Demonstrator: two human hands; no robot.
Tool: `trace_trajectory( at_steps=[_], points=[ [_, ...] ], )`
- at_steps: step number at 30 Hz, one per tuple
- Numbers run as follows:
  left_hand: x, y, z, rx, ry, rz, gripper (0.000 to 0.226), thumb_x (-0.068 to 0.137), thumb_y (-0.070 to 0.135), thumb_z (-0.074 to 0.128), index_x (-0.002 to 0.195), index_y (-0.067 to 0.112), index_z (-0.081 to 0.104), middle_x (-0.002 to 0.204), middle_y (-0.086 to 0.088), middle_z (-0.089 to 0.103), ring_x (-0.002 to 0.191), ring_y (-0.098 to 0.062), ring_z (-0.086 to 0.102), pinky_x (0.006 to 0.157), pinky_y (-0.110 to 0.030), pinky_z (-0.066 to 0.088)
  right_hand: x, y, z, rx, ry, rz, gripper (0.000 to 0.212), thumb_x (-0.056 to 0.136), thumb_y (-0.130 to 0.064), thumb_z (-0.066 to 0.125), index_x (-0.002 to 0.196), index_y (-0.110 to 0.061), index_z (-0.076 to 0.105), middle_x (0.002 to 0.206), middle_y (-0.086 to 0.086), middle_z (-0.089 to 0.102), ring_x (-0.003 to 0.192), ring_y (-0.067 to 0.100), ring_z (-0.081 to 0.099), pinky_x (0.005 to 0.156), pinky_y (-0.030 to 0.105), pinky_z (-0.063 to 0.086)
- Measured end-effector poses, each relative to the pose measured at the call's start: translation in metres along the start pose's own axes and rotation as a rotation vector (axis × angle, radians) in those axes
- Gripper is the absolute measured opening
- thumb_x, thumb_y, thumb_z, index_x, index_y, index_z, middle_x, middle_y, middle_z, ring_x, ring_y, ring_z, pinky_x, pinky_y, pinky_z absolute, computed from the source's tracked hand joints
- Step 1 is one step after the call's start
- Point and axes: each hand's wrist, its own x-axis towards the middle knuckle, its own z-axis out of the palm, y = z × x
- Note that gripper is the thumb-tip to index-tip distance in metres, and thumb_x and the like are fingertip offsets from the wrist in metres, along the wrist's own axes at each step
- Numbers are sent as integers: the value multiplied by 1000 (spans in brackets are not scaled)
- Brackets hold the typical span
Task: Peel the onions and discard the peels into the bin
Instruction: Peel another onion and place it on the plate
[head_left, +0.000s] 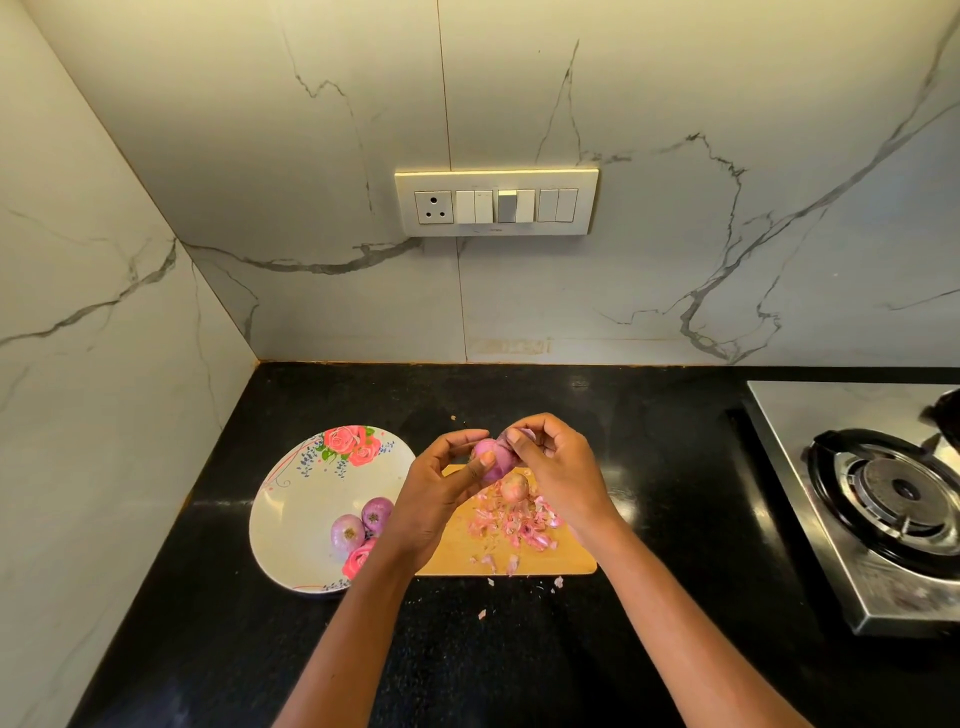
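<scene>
Above the far left corner of the board (519, 561), both hands work on one onion (493, 460). The left hand (441, 493) cups it from the left and below, fingers curled round it and the thumb pressed on its near face. The right hand (558, 467) comes in from the right, its fingertips (514, 436) pinching at the onion's top; they seem to hold a flap of skin, though the fingers hide most of it.

The onion's long axis looks tilted, its upper end toward the right hand, so that hand is the nearer one for stripping the skin, pulling away from the left palm, which serves as the anchor.

A second onion (514, 487) lies on the board just under the hands, with peels (511, 522) strewn across the board's middle and a few bits spilled past its near edge onto the worktop (208, 597). Two peeled onions (361, 522) sit in the plate (291, 519), left of the board. A stove (883, 493) stands at the worktop's right edge. No bin is in view, so discarding is not yet done.
</scene>
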Motion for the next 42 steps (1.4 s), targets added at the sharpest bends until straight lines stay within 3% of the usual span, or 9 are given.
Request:
trace_trajectory(
  at_steps=[4, 10, 17, 21, 26, 31, 38, 42],
  points=[
    [0, -2, -1, -3, -4, -18, 46, 81, 30, 75, 125, 19, 65, 126, -6, 66, 117, -24, 67, 92, -34, 59, -1, 0, 0, 0, 5, 13, 7, 99, -28, 64, 103, -24, 70, 102, -7, 72, 101, 10, 68, 91, 38, 59],
    [-1, 0, -5, -58, -6, -29, 45, 83, 24, 74, 126, 16, 64, 124, -8, 67, 114, -25, 69, 91, -33, 58, -4, -5, -7, 42, -161, -7, 15, 93, -31, 73, 107, -27, 77, 102, -11, 76, 104, 7, 69, 94, 34, 57],
    [-2, -1, -6, -76, -32, -23, 41, 83, 18, 75, 123, 16, 66, 124, -9, 66, 114, -23, 68, 87, -31, 58, -1, -4, -5, -1, -59, -27, 11, 94, -30, 71, 100, -24, 78, 93, -11, 75, 94, 9, 70, 87, 39, 60],
    [-1, -2, -5, -84, -18, -26, 45, 83, 22, 74, 126, 15, 64, 127, -10, 66, 114, -25, 69, 90, -35, 59, -2, -2, -1, -10, -12, -18, 11, 96, -30, 69, 101, -24, 76, 93, -11, 75, 93, 7, 70, 86, 37, 60],
    [-1, -3, -8, -149, 4, -45, 43, 89, 22, 67, 131, 13, 59, 126, -11, 69, 109, -30, 72, 91, -40, 60, -6, -3, -5, 70, -118, -23, 16, 92, -27, 74, 107, -24, 77, 101, -13, 76, 103, 6, 69, 90, 29, 58],
    [0, -7, -3, -178, -10, -49, 40, 90, 18, 65, 130, 14, 61, 126, -10, 69, 112, -31, 70, 94, -39, 59, -5, -3, -4, -33, -26, -42, 10, 94, -24, 72, 101, -26, 79, 92, -17, 76, 95, 1, 69, 85, 24, 57],
    [2, -10, 2, -183, 22, -46, 32, 97, 10, 60, 129, 13, 63, 126, -10, 68, 114, -30, 69, 91, -35, 59, -7, 1, 1, -77, 68, -32, 8, 96, -24, 69, 102, -26, 75, 94, -14, 73, 93, 2, 67, 82, 24, 58],
    [2, -13, 7, -98, 77, -11, 37, 90, 24, 67, 125, 15, 62, 126, -11, 66, 113, -28, 70, 96, -42, 58, -8, 1, 2, -65, 72, -37, 10, 95, -20, 70, 102, -25, 74, 94, -13, 73, 93, 1, 68, 81, 21, 57]
  ],
)
